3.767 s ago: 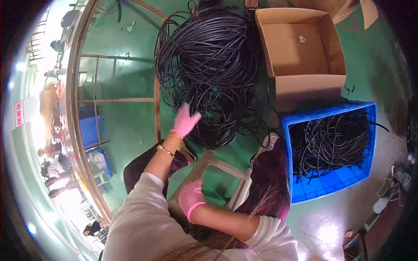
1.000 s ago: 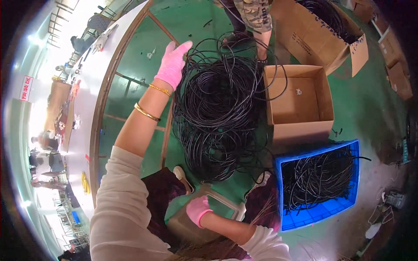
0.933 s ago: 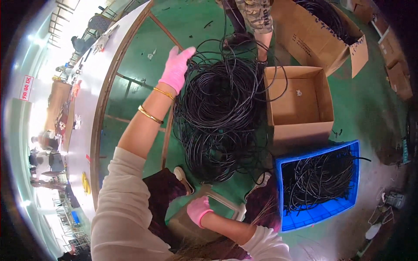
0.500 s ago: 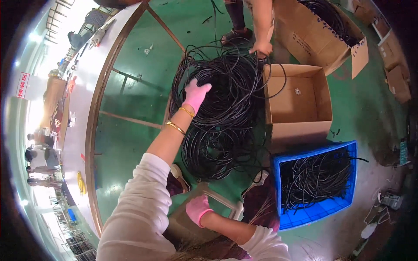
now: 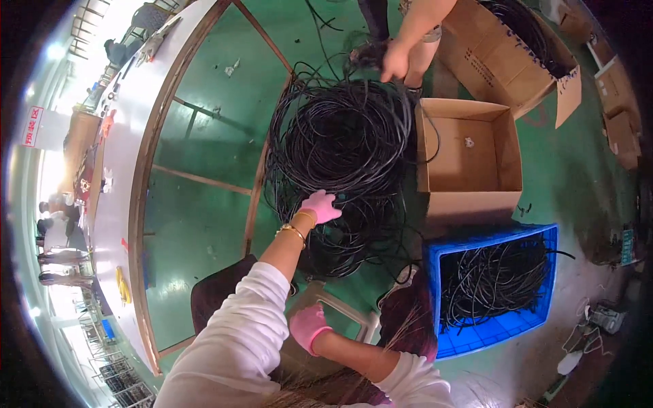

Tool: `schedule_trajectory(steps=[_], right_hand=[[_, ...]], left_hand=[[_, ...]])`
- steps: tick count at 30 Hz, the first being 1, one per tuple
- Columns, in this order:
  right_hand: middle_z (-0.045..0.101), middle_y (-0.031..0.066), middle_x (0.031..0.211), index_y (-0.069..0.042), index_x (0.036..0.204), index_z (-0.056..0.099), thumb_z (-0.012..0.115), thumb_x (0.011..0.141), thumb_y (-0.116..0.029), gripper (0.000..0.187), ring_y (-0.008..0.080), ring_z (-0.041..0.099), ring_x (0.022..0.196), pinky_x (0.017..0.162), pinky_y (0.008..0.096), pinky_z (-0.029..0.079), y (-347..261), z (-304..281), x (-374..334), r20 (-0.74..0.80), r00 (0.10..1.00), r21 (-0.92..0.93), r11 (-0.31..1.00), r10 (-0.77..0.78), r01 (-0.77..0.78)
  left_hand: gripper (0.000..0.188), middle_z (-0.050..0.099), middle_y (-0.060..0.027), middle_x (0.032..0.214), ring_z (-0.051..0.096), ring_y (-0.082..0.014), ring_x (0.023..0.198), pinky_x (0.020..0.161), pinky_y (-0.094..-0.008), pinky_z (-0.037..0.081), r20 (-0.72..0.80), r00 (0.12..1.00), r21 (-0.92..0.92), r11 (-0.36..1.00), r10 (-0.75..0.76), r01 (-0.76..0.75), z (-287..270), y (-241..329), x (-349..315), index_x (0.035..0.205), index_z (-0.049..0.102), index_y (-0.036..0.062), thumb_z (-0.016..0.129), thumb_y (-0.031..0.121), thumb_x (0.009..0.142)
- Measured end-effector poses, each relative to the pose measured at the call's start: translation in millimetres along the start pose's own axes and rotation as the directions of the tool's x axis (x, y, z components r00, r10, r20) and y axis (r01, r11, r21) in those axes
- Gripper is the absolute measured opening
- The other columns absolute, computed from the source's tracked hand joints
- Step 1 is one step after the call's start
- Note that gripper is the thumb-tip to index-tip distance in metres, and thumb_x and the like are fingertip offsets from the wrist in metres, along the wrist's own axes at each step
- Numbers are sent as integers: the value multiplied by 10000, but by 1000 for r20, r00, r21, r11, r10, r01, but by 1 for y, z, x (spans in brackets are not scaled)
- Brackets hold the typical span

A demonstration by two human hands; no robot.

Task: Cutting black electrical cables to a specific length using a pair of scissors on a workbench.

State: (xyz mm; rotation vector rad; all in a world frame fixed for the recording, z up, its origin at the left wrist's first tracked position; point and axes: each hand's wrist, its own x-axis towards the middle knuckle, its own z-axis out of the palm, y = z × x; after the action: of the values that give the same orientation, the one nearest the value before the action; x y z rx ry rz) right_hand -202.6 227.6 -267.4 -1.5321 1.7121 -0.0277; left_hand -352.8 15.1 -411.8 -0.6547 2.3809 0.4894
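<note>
My left hand [image 5: 320, 207], in a pink glove, reaches onto the near side of a large coil of black cable [image 5: 340, 136]. Its fingers are apart, and no cable shows in its grip. Under and beside it lies a second heap of black cable [image 5: 340, 248], partly overlapped by the large coil. My right hand [image 5: 310, 329], gloved in pink too, stays low near my lap with its fingers curled in. Whatever it may hold is hidden. A pale stool frame [image 5: 350, 313] shows just beside it. Across the coil, another person's hand [image 5: 396, 61] grasps strands of black cable.
An open cardboard box [image 5: 469, 160] stands right of the coil. Behind it is a taller carton [image 5: 493, 64] with more cable. At near right sits a blue crate [image 5: 496, 333] full of short black cables. A long white table [image 5: 129, 183] with a brown edge runs along the left.
My left hand has come back toward me, from the large coil's left part to its near edge. The other person's hand has risen with cable. My right hand has not moved.
</note>
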Motion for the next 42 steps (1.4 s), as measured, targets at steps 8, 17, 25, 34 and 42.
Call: schedule_trajectory(steps=[8, 17, 25, 34, 42], right_hand=[[706, 76, 1036, -104, 1022, 723, 561, 871, -157, 228, 271, 670, 990, 788, 455, 477, -1, -3, 1, 28, 999, -27, 999, -37, 38], [703, 70, 1060, -117, 1052, 716, 540, 889, -157, 244, 251, 666, 1008, 767, 429, 462, -4, -2, 7, 69, 998, -68, 998, -5, 9], [706, 60, 1064, -126, 1053, 724, 520, 908, -168, 254, 251, 659, 1001, 773, 445, 437, -3, -3, 6, 56, 998, -68, 997, -20, 24], [706, 111, 1048, -81, 1041, 727, 556, 881, -147, 243, 291, 651, 1018, 824, 437, 451, 1, -13, 3, 93, 996, -1, 1000, -15, 15], [691, 121, 1110, -57, 1120, 692, 541, 906, -166, 284, 303, 640, 1055, 850, 462, 457, 4, -17, 4, 91, 996, 19, 1000, 15, -17]], left_hand=[[419, 579, -123, 1194, 531, -305, 1179, 928, -461, 476, 22, 997, 268, 960, 72, -75, 32, -11, -36, 1067, 682, 104, 676, 403, 773], [383, 598, -106, 1172, 549, -300, 1158, 918, -461, 482, 54, 997, 247, 967, 52, -63, 47, -30, -44, 1052, 684, 114, 659, 398, 797], [480, 541, -147, 1228, 539, -325, 1165, 925, -448, 486, 36, 997, 181, 980, 74, -80, 51, -23, -44, 1134, 604, 77, 681, 395, 782], [1033, 206, -312, 1495, 246, -444, 1389, 1143, -437, 269, -776, 610, -390, 884, -164, -258, -42, 21, -32, 1466, 211, -22, 801, 319, 690], [1001, 222, -293, 1474, 274, -446, 1363, 1128, -454, 282, -962, 188, -247, 921, -197, -301, -188, 18, -46, 1473, 244, 28, 817, 280, 692]])
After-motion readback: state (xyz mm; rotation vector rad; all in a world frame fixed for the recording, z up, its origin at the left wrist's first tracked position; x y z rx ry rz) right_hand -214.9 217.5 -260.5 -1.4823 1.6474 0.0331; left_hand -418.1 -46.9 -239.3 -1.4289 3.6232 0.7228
